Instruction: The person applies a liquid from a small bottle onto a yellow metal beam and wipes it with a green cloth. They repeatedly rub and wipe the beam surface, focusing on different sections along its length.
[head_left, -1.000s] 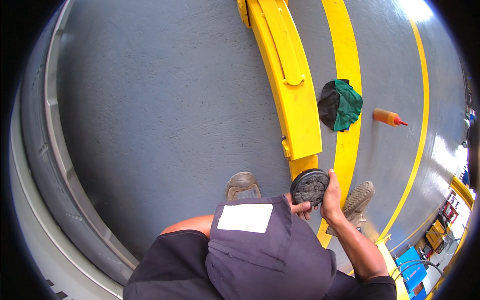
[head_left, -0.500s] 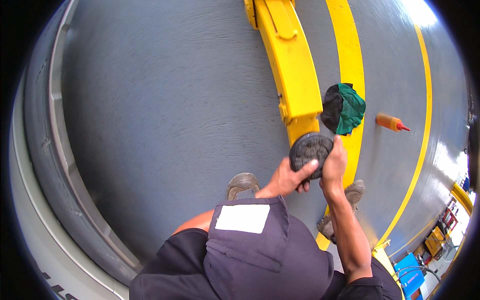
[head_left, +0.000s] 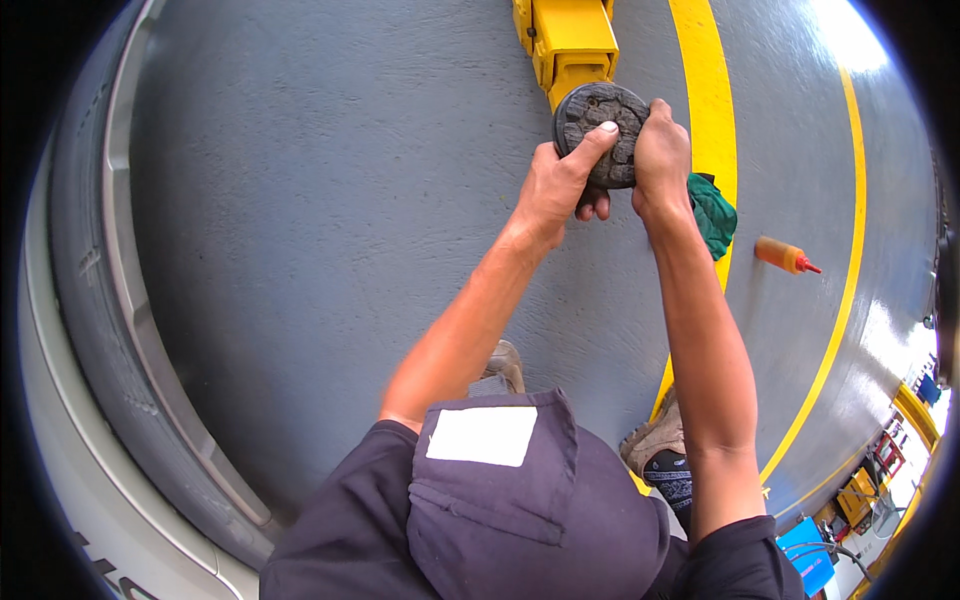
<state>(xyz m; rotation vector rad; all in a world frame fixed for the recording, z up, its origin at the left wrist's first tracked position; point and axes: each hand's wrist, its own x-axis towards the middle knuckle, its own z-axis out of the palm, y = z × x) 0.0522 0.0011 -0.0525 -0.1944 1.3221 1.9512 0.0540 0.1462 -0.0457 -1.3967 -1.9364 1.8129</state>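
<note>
Gripping a round black rubber lift pad [head_left: 598, 112] from both sides, the two hands work at the top centre of the frame, where the pad sits at the end of a yellow lift arm [head_left: 575, 28]. The left hand [head_left: 555, 188] is clamped on the pad's lower left, its thumb pressed flat on the grooved, worn face and fingertips curling under the lower rim. The right hand [head_left: 663, 160] is closed around the right edge; most of its fingers are hidden from view.

Just beside the right wrist, a green cloth [head_left: 712, 215] lies partly across a yellow floor stripe [head_left: 712, 90]. Farther right, an orange squeeze bottle [head_left: 780, 255] with a red nozzle lies on its side on the grey floor [head_left: 350, 200]. A silver vehicle body [head_left: 55, 430] fills the left edge of the frame. At bottom centre is dark fabric [head_left: 540, 500] bearing a white rectangular patch [head_left: 482, 436], with a shoe [head_left: 655, 440] showing to its right.
</note>
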